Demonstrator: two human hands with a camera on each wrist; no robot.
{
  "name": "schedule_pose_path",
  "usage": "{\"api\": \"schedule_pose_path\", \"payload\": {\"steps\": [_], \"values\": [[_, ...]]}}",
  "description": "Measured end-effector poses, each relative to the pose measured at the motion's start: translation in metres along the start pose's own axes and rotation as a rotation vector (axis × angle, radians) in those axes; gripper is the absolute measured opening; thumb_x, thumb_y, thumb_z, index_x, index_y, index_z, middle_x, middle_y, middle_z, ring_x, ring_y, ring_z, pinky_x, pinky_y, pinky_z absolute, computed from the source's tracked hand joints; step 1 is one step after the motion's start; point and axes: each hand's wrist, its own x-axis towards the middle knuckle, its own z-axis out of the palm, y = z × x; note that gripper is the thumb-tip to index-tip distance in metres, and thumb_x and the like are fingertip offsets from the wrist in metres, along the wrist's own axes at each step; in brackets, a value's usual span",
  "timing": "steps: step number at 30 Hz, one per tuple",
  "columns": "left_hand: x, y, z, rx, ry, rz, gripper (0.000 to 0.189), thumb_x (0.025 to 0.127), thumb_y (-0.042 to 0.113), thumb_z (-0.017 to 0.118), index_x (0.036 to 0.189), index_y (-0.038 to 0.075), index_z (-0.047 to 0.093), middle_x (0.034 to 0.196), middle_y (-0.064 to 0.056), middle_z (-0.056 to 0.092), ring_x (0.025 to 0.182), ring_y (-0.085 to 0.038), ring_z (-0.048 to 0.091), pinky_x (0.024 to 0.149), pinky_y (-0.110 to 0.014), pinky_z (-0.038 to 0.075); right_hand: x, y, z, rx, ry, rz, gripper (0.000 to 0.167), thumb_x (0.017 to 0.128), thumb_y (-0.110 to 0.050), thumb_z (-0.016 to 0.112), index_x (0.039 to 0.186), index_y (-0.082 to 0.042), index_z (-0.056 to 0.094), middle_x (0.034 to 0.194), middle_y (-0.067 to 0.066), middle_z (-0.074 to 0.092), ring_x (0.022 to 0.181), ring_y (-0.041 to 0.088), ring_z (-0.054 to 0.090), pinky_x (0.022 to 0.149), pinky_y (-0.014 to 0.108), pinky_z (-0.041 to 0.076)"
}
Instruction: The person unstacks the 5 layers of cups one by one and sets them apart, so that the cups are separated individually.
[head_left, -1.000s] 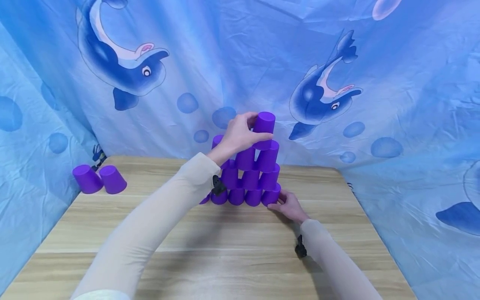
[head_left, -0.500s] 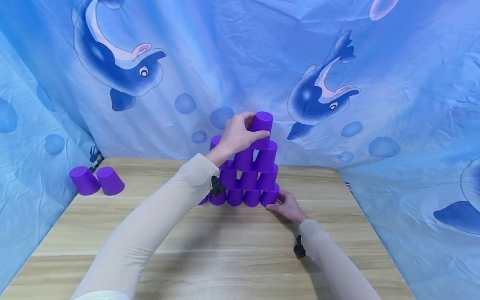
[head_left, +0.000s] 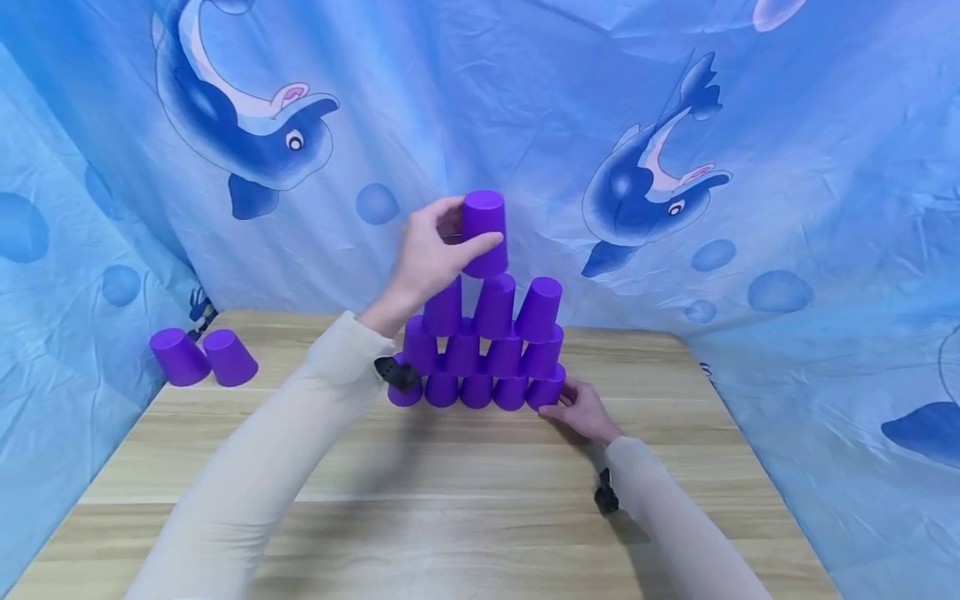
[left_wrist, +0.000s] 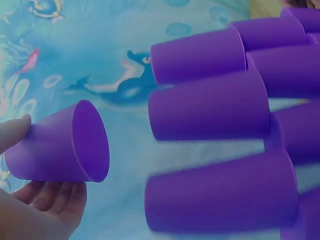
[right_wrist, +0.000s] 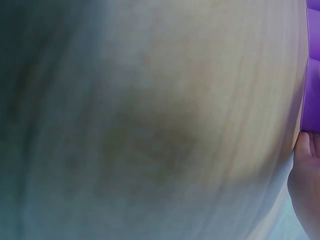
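Observation:
My left hand (head_left: 429,254) grips an upside-down purple plastic cup (head_left: 484,236) between thumb and fingers, above a pyramid of matching cups. In the left wrist view, a gap separates the held cup (left_wrist: 55,145) from the stack's top row (left_wrist: 220,197). That top row has three upside-down cups, the middle one (head_left: 494,307) just below the held cup. Lower rows hold several more. At the stack's lower right, my right hand (head_left: 587,412) holds the sides of the end cup (head_left: 546,390), its thumb in front; its other fingers are partly hidden.
Two more purple cups, a left one (head_left: 178,358) and a right one (head_left: 229,358), stand side by side at the table's left edge. A blue dolphin-print curtain (head_left: 480,108) hangs behind the wooden table (head_left: 465,500).
My left hand has lifted the cup and moved it left, from over the right part of the top row to over its middle. My right hand has stayed at the end cup.

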Motion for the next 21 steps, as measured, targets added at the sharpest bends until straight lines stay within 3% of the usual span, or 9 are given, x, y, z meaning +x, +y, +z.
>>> {"api": "schedule_pose_path", "payload": {"steps": [5,14,18,21], "values": [[-0.016,0.011,-0.026,0.009,0.063,0.02,0.048,0.08,0.005,0.076,0.123,-0.005,0.059,0.106,-0.019,0.066,0.093,-0.029,0.065,0.082,-0.033,0.054,0.0,-0.001,0.0,-0.004,-0.011,-0.005,0.055,0.078,-0.002,0.078,0.129,-0.003,0.055,0.122,0.014,0.061,0.117,0.028,0.055,0.098,0.033,0.044],[-0.025,-0.038,-0.071,0.084,0.19,-0.054,0.051,0.078,0.024,0.081,0.122,0.006,0.063,0.102,-0.012,0.067,0.09,-0.021,0.064,0.082,-0.029,0.053,-0.001,-0.005,0.0,0.0,-0.029,0.002,0.058,0.08,-0.002,0.077,0.132,0.0,0.052,0.127,0.017,0.057,0.121,0.031,0.05,0.101,0.035,0.041],[-0.038,-0.054,-0.084,0.133,0.225,-0.074,0.051,0.078,0.026,0.081,0.121,0.006,0.064,0.102,-0.012,0.067,0.09,-0.02,0.064,0.082,-0.029,0.053,-0.005,-0.015,0.0,-0.001,-0.042,0.004,0.058,0.08,0.001,0.076,0.132,0.003,0.051,0.129,0.021,0.054,0.123,0.034,0.048,0.102,0.038,0.039],[-0.05,-0.065,-0.092,0.167,0.257,-0.101,0.051,0.077,0.028,0.082,0.12,0.006,0.064,0.1,-0.011,0.067,0.088,-0.019,0.063,0.081,-0.027,0.052,-0.004,-0.01,0.0,-0.02,-0.036,-0.011,0.058,0.079,-0.003,0.077,0.132,0.0,0.052,0.128,0.018,0.056,0.122,0.033,0.049,0.101,0.038,0.04]]}}
